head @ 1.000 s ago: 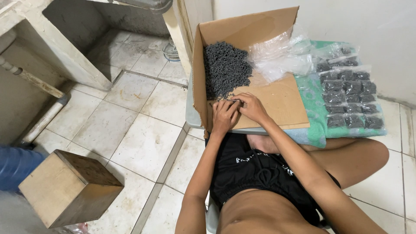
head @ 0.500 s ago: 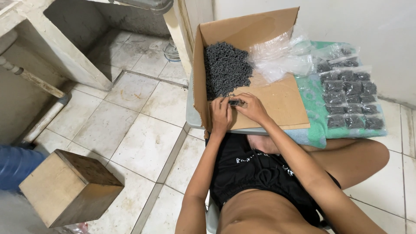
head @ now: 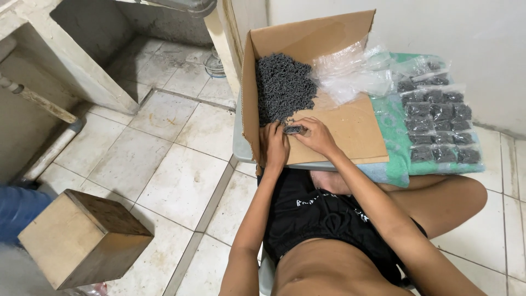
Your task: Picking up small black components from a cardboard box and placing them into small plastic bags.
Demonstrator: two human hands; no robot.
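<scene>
At the near left corner of the cardboard sheet point(head: 350, 131), the left hand point(head: 274, 145) and right hand point(head: 315, 136) meet over a small clear bag of dark pieces point(head: 292, 130); the fingers of both hands are closed on the bag, pinching it from either side. Just beyond the hands, along the sheet's left edge, lies a heap of small dark grey pieces point(head: 284, 87) against the raised cardboard flaps point(head: 307, 35). Crumpled empty plastic bags point(head: 350, 74) sit at the far middle of the sheet. Off the sheet's right edge, on a green towel point(head: 397, 145), filled bags point(head: 435, 123) lie in rows. A wooden block point(head: 82, 235) stands on the tiled floor point(head: 164, 164), well apart at lower left
</scene>
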